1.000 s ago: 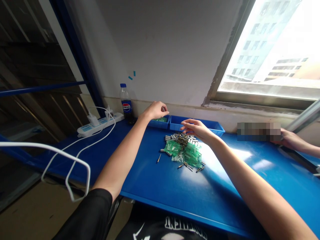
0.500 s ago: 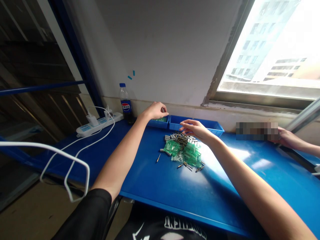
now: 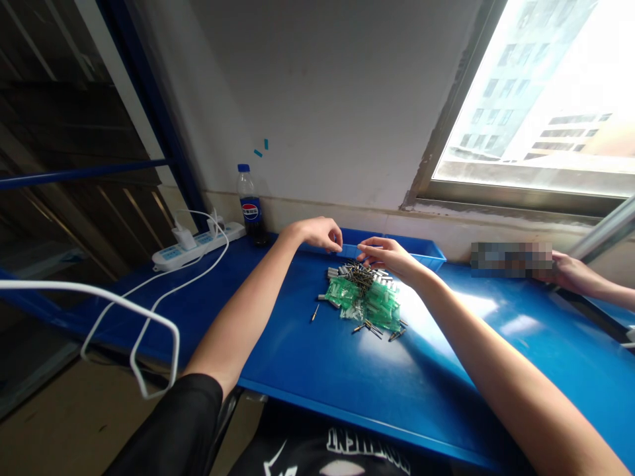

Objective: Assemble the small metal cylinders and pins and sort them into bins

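My left hand (image 3: 322, 235) hovers in front of the blue bins, fingers curled together at the tips. Whatever they pinch is too small to make out. Facing it, my right hand (image 3: 389, 254) is above the heap with its fingertips drawn together; anything between them is hidden. Below both hands lies a heap of dark thin-shanked metal bits (image 3: 361, 274), mixed with small green plastic packets (image 3: 381, 305) and pale short cylinders (image 3: 333, 272). One loose bit (image 3: 315, 313) rests left of the heap, and several more lie along its front.
Blue bins (image 3: 414, 247) line the wall behind the heap. Left stand a cola bottle (image 3: 251, 208) and a power strip (image 3: 198, 246) with white cables (image 3: 153, 311). At right, another person's hand (image 3: 570, 272) is beside a blurred-out object. A window (image 3: 536, 99) is above.
My left hand has come out of the left bin, moving right and toward me, nearer my right hand. My right hand has barely moved.
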The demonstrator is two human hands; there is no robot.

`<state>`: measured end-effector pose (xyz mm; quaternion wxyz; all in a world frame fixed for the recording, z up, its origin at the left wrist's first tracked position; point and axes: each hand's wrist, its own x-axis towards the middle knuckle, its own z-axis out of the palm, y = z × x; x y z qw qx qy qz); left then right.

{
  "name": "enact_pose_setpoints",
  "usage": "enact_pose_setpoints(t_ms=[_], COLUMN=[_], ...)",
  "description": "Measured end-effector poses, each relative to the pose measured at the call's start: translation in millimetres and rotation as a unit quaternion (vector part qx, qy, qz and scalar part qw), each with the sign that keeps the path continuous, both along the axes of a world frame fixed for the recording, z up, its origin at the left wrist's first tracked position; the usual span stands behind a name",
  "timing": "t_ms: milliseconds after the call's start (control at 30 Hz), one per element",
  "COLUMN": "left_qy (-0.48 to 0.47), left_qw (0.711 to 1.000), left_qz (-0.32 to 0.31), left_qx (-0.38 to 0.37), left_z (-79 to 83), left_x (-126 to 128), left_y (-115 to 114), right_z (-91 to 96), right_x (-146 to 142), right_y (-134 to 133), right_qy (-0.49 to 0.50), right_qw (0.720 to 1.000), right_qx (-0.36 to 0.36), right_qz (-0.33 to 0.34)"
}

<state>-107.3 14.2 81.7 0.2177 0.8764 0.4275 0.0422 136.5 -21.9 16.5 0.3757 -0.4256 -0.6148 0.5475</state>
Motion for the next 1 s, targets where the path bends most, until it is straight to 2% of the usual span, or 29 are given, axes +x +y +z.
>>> enact_pose_setpoints(t_ms=[667, 1000], left_qy=[0.002, 0.028], left_qw=[1.0, 0.996], left_qz=[-0.001, -0.02], left_qx=[-0.007, -0.081], left_z=[-0.3, -6.4], left_x=[-1.3, -1.6], left_y=[0.5, 7.4], right_z=[-3.7, -3.3], right_x=[1.2, 2.8], right_y=[2.3, 3.5], right_qy=[-0.014, -0.057], right_qw=[1.0, 0.998], right_qx=[0.007, 0.037], right_qz=[0.007, 0.008])
